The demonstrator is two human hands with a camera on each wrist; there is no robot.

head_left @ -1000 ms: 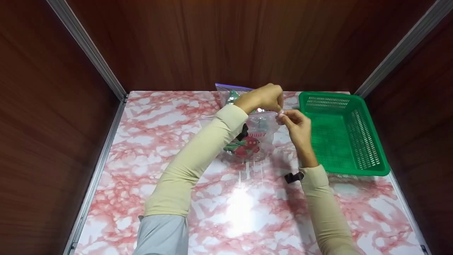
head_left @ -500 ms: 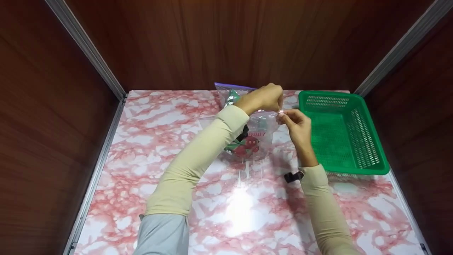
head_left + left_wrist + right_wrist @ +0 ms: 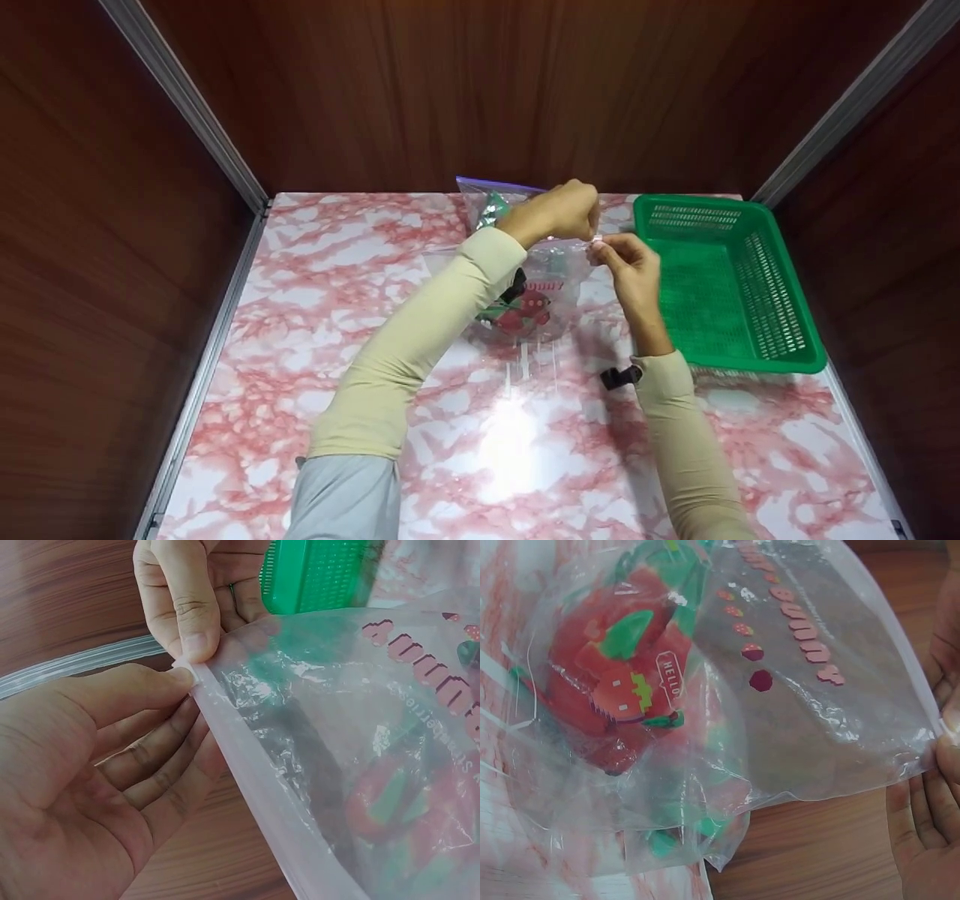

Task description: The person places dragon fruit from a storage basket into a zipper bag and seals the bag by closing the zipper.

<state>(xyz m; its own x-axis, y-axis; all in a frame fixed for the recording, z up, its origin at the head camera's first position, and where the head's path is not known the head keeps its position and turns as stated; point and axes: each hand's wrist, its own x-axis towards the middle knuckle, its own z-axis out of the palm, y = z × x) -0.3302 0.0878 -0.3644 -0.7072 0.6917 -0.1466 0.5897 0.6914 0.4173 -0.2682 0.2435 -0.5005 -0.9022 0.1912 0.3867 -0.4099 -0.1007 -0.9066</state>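
A clear zip bag (image 3: 566, 300) with pink BUNNY lettering hangs upright above the table, red and green items showing through it. Its pale zip edge (image 3: 247, 787) runs down from the corner where both hands meet. My left hand (image 3: 562, 212) pinches a small white zip slider (image 3: 187, 673) at that corner between thumb and fingers. Close beside it, my right hand (image 3: 632, 264) pinches the same corner, thumb in front. In the right wrist view, the bag's contents include a red shape with a green leaf (image 3: 626, 634), seen through creased plastic.
Behind the held bag stands another clear bag (image 3: 480, 199) with a purple zip edge and shiny green contents, partly hidden by my left hand. A green plastic basket (image 3: 799, 300) sits at the right. Brown wood-look panels (image 3: 465, 90) enclose the marbled pink-and-white table (image 3: 285, 300).
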